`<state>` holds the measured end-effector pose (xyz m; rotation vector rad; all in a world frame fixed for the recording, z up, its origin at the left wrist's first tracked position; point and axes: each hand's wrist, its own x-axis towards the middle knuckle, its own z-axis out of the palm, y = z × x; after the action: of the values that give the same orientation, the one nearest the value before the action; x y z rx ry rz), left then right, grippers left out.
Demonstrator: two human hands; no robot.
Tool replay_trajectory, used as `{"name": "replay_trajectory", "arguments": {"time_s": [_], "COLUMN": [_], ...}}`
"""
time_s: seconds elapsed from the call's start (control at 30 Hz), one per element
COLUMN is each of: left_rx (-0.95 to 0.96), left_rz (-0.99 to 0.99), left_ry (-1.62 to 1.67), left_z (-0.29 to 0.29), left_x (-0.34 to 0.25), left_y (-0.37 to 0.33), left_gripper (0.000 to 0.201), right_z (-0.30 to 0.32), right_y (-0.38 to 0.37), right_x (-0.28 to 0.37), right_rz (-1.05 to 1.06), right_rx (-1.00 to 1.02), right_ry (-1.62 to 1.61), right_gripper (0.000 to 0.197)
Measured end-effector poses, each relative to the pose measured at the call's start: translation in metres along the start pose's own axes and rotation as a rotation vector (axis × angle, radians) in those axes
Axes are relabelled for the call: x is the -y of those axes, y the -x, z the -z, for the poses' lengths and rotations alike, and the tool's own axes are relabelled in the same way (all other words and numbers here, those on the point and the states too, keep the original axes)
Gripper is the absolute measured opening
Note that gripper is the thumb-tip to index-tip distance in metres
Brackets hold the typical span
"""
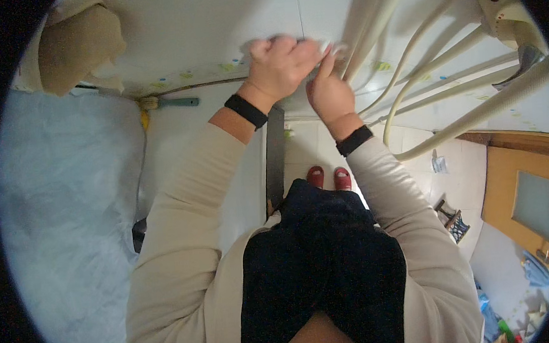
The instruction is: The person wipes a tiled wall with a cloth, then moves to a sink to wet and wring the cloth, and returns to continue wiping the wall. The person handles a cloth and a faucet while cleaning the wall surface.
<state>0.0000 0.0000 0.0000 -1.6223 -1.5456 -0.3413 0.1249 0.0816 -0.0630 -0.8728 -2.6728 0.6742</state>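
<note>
Both of my arms are raised in front of me, close to the white wall (215, 30). My left hand (284, 67) is closed, its fingers curled, with the fingertips turned toward the right hand. Beside it and slightly lower, my right hand (331, 96) is closed too, its index finger pointing up to the left fingertips. Where the fingertips meet there is a small white thing (336, 49), smeared by motion; its kind cannot be made out. Several cream pipes and hoses (375, 24) run just right of my hands.
A white heater-like unit (509, 6) hangs at the upper right. Left stand a brush with a grey-green handle (179, 102) on a white surface and a pale blue covered surface (69, 203). Below are a dark edge panel (275, 159), a small dark stool (451, 220) and a wooden door (508, 182).
</note>
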Motion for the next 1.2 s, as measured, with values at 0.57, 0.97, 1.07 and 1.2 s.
{"name": "replay_trajectory", "arguments": {"time_s": [0.57, 0.97, 1.07, 1.2], "left_rx": [0.117, -0.102, 0.008, 0.105], "left_rz": [-0.192, -0.010, -0.063, -0.161], "left_ry": [-0.007, 0.000, -0.024, -0.029], "left_z": [-0.015, 0.000, 0.008, 0.007], "left_x": [-0.020, 0.005, 0.010, 0.017], "left_y": [0.003, -0.013, 0.007, 0.019], "left_gripper": [0.011, 0.013, 0.007, 0.006], "right_z": [-0.031, -0.004, -0.012, -0.009], "right_y": [0.009, -0.002, -0.001, 0.006], "right_x": [-0.002, 0.013, 0.002, -0.015], "right_rz": [-0.200, -0.013, 0.025, 0.168], "right_rx": [0.140, -0.085, 0.132, 0.021], "right_ry": [-0.150, -0.108, 0.066, 0.089], "right_gripper": [0.090, 0.087, 0.079, 0.077]}}
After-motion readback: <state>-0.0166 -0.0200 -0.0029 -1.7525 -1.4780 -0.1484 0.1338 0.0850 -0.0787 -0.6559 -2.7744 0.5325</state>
